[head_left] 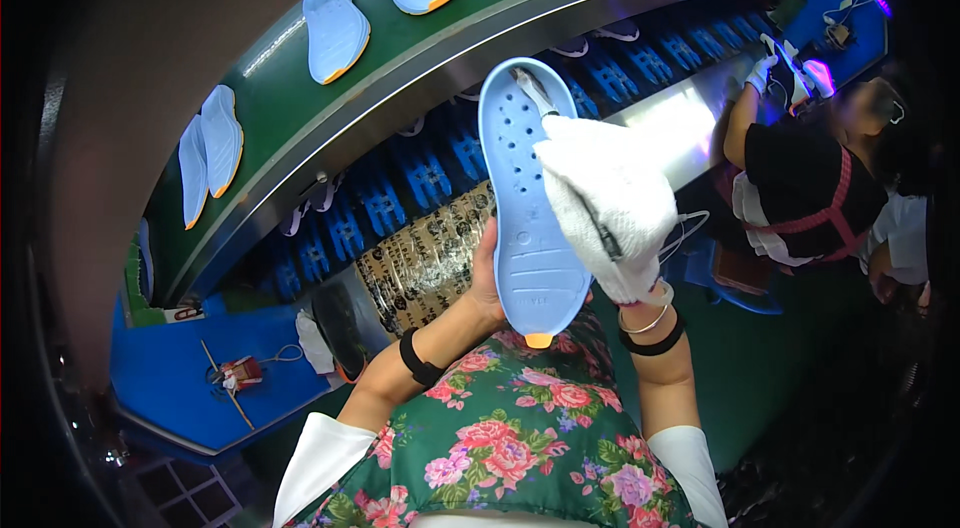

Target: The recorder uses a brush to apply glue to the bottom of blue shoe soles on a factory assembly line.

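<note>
A light blue shoe sole [540,228] is held up lengthwise before me, its hollow inner side facing up, with rows of small holes and an orange tip at the near end. My left hand [486,278] grips it by the left edge, the fingers hidden beneath. Over my right hand [612,208] is a white terry cloth or mitt with a dark streak, which hides the fingers. From it sticks out a brush [537,91] with a dark tip, lying against the inside of the sole's far end.
Several blue soles lie on a green conveyor belt [270,63] with a metal edge. Below it runs a rack of blue holders [425,178] with shoes. A tape-wrapped surface [425,258] lies in front. On the right, a co-worker [800,168] in a white glove handles a shoe.
</note>
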The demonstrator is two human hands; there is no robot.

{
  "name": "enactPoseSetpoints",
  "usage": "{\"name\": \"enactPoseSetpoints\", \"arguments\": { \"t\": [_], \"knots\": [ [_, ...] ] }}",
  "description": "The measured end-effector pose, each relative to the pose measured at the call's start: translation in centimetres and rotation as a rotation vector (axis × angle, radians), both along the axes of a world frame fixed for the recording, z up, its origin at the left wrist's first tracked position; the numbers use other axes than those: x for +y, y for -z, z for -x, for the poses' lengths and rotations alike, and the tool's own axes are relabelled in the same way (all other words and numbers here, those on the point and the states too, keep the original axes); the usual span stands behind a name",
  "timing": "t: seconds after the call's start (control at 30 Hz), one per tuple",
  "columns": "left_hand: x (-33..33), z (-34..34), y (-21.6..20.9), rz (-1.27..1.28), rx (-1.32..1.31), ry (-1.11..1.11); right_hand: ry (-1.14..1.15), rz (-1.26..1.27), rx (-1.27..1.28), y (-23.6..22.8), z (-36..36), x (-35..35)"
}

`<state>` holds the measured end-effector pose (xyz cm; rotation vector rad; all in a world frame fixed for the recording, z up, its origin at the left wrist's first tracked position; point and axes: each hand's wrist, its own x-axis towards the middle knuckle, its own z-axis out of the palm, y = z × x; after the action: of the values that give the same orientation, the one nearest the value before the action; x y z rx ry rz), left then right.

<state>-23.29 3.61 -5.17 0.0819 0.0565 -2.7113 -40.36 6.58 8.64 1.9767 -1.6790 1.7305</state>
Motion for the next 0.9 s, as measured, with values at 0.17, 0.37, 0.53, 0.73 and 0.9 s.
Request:
{"name": "enactPoseSetpoints", "arguments": {
  "t": [0.17,0.37,0.53,0.73,0.9],
  "knots": [
    [0.5,-0.2,-0.2,0.191,-0.447,-0.025,-0.128,-0.128,0.135,4.3,-1.5,2.3],
    [0.3,0.8,-1.1,0.055,0.294,0.05,-0.026,-0.082,-0.019,1.3,-1.1,2.1],
    [0.2,-0.7,0.4,0.336,-0.4,-0.036,-0.18,-0.079,0.058,2.7,-1.6,2.7],
    [-1.5,-0.6,1.4,0.219,-0.167,-0.095,-0.094,0.017,-0.2,2.9,-1.0,1.5],
    [-2.5,-0.1,0.9,0.359,-0.332,-0.057,-0.211,0.009,-0.11,4.3,-2.4,1.8]
  ]
}}
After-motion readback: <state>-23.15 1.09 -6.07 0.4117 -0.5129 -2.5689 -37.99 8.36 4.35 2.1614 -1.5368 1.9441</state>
